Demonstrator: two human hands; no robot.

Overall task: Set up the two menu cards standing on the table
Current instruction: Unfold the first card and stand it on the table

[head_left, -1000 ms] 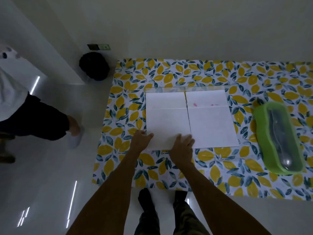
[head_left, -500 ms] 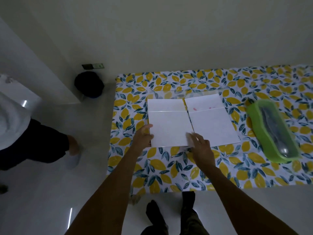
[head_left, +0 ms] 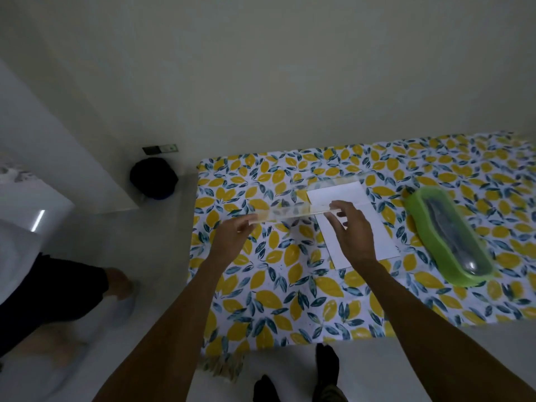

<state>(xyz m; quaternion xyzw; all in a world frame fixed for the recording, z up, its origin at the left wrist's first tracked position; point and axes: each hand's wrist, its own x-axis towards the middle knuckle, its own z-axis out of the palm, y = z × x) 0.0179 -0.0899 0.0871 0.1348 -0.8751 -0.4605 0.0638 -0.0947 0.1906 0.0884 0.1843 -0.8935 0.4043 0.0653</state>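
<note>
Left hand (head_left: 235,230) pinches one end of a lifted menu card (head_left: 293,211), right hand (head_left: 352,227) grips the other end with fingers spread. Card seen edge-on, clear and blurred, raised above the leaf-print table (head_left: 290,300); not yet standing. Under the right hand, a second menu card (head_left: 374,227) lies flat. Green container (head_left: 446,236) further right. Judgement: neither set up; first in progress.
</note>
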